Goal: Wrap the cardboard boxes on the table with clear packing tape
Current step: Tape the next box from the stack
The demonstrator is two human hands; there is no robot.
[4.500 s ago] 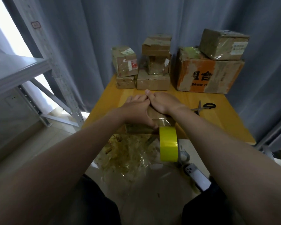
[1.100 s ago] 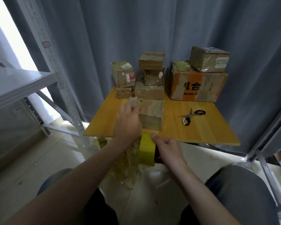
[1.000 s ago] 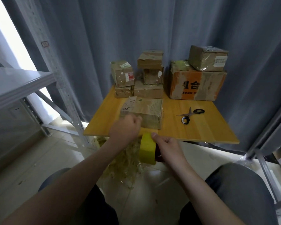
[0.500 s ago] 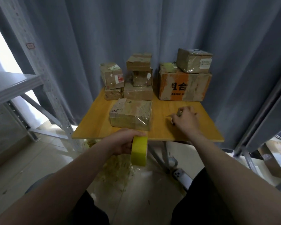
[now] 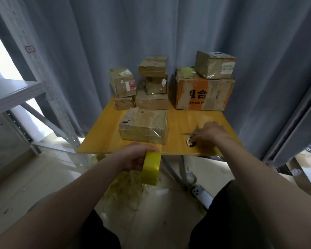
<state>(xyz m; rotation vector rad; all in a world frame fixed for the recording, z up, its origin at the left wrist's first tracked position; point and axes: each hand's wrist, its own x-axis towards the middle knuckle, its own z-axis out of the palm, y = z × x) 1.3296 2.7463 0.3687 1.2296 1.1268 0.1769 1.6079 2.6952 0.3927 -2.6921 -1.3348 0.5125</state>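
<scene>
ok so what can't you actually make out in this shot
- scissors: head view, mostly under the right hand; whether it grips them is unclear.
- tape roll: head view, the left hand grips it; any clear strip running to the front box is too faint.
- label on the top right box: too small to read.

Your left hand (image 5: 133, 157) grips the yellow tape roll (image 5: 151, 168) at 6 o'clock, just off the table's (image 5: 101, 133) near edge. The taped box (image 5: 144, 128) lies mid-table. At 3 o'clock your right hand (image 5: 210, 133) covers the scissors (image 5: 188, 134); whether it grips them is unclear. More boxes (image 5: 152, 103) are stacked at 12 o'clock.
</scene>
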